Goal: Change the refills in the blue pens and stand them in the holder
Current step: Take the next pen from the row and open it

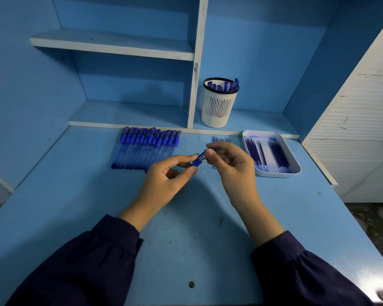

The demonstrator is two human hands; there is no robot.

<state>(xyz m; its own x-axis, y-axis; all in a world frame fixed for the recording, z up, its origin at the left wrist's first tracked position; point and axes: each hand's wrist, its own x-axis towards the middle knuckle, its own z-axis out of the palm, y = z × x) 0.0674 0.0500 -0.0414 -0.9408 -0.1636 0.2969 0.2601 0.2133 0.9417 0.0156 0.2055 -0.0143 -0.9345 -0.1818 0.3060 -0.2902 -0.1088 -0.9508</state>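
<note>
A blue pen (200, 159) is held above the middle of the blue desk, gripped at both ends. My left hand (167, 181) pinches its lower end between thumb and fingers. My right hand (230, 164) holds its upper end, which the fingers partly hide. A row of several blue pens (145, 147) lies side by side to the left. A white slotted holder (219, 104) with several blue pens standing in it sits on the low shelf behind. A white tray (295, 171) of refills lies at the right.
A few loose refills (221, 139) lie on the desk behind my right hand. A white upright divider (195, 85) stands just left of the holder. A white slatted panel (363, 120) borders the desk (186, 239) on the right, and shelves rise behind.
</note>
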